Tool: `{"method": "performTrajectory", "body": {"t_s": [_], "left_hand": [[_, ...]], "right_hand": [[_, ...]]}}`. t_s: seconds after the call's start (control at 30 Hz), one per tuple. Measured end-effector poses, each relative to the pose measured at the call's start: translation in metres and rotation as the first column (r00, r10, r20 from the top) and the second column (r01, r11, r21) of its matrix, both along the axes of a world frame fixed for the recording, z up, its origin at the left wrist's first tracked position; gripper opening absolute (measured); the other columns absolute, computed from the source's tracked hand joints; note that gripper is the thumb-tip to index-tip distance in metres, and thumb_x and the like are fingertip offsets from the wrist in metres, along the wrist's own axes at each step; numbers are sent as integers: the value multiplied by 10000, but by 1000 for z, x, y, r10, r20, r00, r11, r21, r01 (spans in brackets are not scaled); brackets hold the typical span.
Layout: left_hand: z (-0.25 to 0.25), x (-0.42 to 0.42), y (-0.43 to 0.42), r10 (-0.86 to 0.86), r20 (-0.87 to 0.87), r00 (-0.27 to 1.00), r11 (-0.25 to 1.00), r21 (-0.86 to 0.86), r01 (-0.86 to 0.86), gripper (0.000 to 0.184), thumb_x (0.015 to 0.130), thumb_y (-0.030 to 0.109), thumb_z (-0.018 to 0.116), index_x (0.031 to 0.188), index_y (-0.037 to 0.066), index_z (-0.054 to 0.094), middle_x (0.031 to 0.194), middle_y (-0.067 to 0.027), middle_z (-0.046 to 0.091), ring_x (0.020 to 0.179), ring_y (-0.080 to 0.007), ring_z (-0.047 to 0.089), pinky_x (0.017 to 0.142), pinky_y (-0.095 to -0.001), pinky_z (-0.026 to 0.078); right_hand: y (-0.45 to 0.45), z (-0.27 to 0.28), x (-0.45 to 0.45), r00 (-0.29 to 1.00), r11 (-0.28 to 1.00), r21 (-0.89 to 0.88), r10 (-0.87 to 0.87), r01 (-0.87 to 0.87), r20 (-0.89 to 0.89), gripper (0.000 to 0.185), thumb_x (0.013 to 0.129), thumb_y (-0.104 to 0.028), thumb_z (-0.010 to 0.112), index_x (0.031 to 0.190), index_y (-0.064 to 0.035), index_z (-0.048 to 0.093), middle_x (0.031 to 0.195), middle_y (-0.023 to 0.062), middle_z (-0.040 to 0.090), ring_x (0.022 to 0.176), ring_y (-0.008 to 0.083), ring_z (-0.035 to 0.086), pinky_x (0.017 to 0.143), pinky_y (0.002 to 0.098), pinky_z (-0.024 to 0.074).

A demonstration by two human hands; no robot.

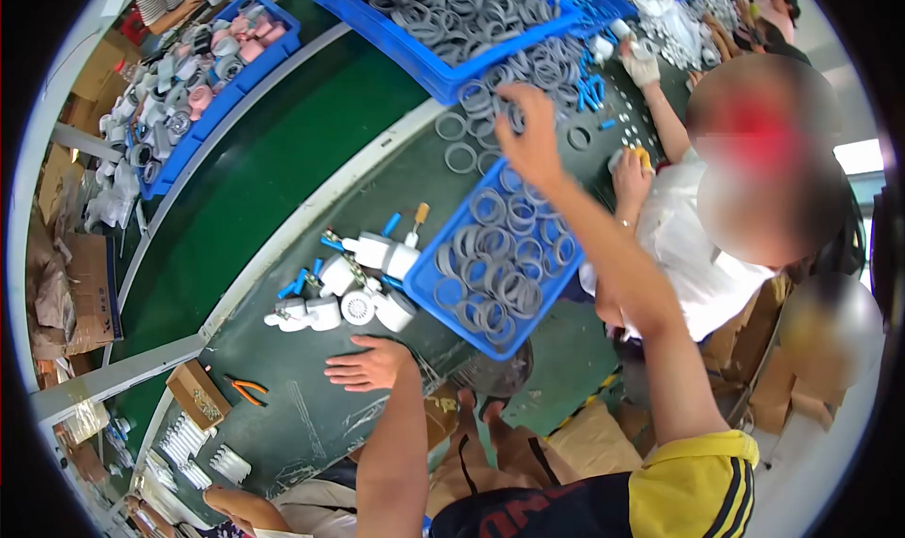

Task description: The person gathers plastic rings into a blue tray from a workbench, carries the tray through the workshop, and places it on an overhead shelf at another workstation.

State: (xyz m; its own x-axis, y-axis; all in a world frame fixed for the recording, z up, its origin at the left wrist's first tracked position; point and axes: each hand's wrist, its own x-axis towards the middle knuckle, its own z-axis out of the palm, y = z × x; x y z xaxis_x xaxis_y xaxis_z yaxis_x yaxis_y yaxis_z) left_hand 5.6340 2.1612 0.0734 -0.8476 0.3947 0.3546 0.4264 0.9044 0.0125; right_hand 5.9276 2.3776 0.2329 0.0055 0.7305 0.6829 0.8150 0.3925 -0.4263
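Observation:
My left hand (pixel 366 364) lies flat on the dark green table with its fingers stretched out, holding nothing. Just beyond it sits a cluster of white plastic fittings (pixel 358 307), some with blue pieces attached. My right hand (pixel 530 138) reaches over loose grey rings (pixel 460 157), thumb and fingers curved apart. A grey ring shows in that gap; whether the hand touches it is unclear. Below my right forearm stands a shallow blue tray (pixel 440 326) of grey rings, partly covered by the arm.
A large blue bin (pixel 434 78) heaped with grey rings stands at the back. Orange-handled pliers (pixel 247 389) and a small cardboard box (pixel 198 395) lie at left. A green conveyor (pixel 273 161) runs behind the table. A co-worker's hands (pixel 630 171) work at right.

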Motion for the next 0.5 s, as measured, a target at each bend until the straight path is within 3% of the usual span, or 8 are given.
{"method": "performTrajectory", "body": {"t_s": [0.03, 0.13, 0.23, 0.33, 0.37, 0.43, 0.5], "left_hand": [[1, -1, -1, 3, -36, 999, 1000, -13, -4, 680, 946, 531, 367, 1418, 41, 356, 1477, -146, 340, 1362, -309, 322, 1085, -453, 269], [9, 1, 1, 7, 106, 994, 1000, -20, -5, 689, 965, 510, 322, 1452, 25, 268, 1517, -173, 240, 1402, -320, 232, 1121, -465, 194], [10, 0, 1, 13, 157, 987, 999, -47, -6, 690, 970, 502, 313, 1461, 24, 236, 1522, -174, 221, 1408, -320, 212, 1133, -458, 165], [13, 2, 4, 20, 201, 979, 1000, -28, -15, 677, 974, 478, 316, 1461, 17, 227, 1526, -182, 201, 1415, -322, 188, 1140, -455, 154], [15, 2, 3, -5, 196, 981, 999, -38, 13, 669, 975, 461, 326, 1461, 13, 222, 1527, -186, 194, 1417, -329, 177, 1142, -459, 149], [16, 2, 4, 16, 203, 979, 997, -75, -1, 666, 976, 444, 341, 1460, 5, 212, 1526, -187, 191, 1417, -332, 175, 1142, -464, 150], [13, -2, 9, 5, 190, 982, 998, -63, 7, 665, 979, 446, 332, 1462, 6, 207, 1527, -184, 187, 1416, -330, 175, 1144, -452, 150]], "right_hand": [[36, 6, 12, 998, 997, 64, -45, 42, 49, 421, 769, -131, 643, 1173, -86, 537, 1154, 144, 548, 1095, 347, 483, 936, 426, 363], [147, -5, 60, 945, 975, -31, -206, 221, 255, 859, 690, -504, 746, 1351, -86, 391, 1288, 198, 445, 1138, 424, 435, 949, 505, 371], [226, -10, 95, 904, 914, -253, -212, 318, 372, 1110, 592, -675, 736, 1471, -226, 229, 1477, 225, 252, 1308, 488, 283, 1034, 576, 301], [279, -12, 116, 868, 739, -478, -306, 475, 390, 1284, 510, -728, 746, 1507, -277, 74, 1528, 216, 142, 1386, 460, 160, 1050, 638, 217], [285, -13, 118, 836, 723, -457, -314, 518, 450, 1289, 511, -678, 774, 1507, -260, 71, 1496, 261, 202, 1384, 447, 187, 1081, 584, 191], [301, -24, 122, 821, 670, -517, -263, 533, 507, 1309, 499, -571, 826, 1508, -274, 47, 1484, 271, 225, 1390, 431, 188, 1060, 624, 176], [309, -34, 117, 854, 699, -502, -340, 510, 394, 1303, 503, -464, 844, 1507, -282, 33, 1460, 285, 264, 1386, 421, 203, 1037, 651, 184]]}}
